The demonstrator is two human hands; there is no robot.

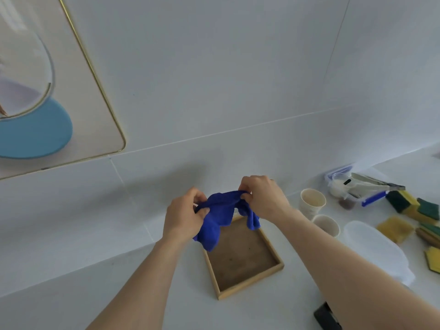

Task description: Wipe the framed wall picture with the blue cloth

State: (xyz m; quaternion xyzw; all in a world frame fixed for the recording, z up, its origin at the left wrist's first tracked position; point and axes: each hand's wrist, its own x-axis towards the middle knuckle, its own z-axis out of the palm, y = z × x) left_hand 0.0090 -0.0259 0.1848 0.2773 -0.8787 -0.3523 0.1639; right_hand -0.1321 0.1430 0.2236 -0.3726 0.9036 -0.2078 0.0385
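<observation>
1. Grip: your left hand (184, 216) and right hand (263, 197) both pinch the top edge of the blue cloth (220, 217) — fingers closed on fabric, bunched between them, rest hanging loose.
2. Cloth sits centre frame, held in the air above the wooden tray (245, 260); can't tell if the lowest fold touches it.
3. Framed picture (54, 91) hangs at approx 10 o'clock from the cloth, well apart, gold rim, partly cut off by the frame edge. Wiping not yet begun, by my read.
4. Risk: cloth still crumpled — go in like this and you'll likely smear w/ a lump, not a flat pad.
5. Risk: hard push on the glazed face could rock the picture on the wall; mounting not visible.
6. Risk: the dangling tail could snag the paper cups (312, 202) at 3 o'clock when you swing up.
7. Surface: white counter (119, 294), pale tiled wall (214, 79) w/ thin grout lines.
8. Room: at 3 o'clock sponges (414, 208), a clip-lid box (345, 184), a clear lid (373, 248).
</observation>
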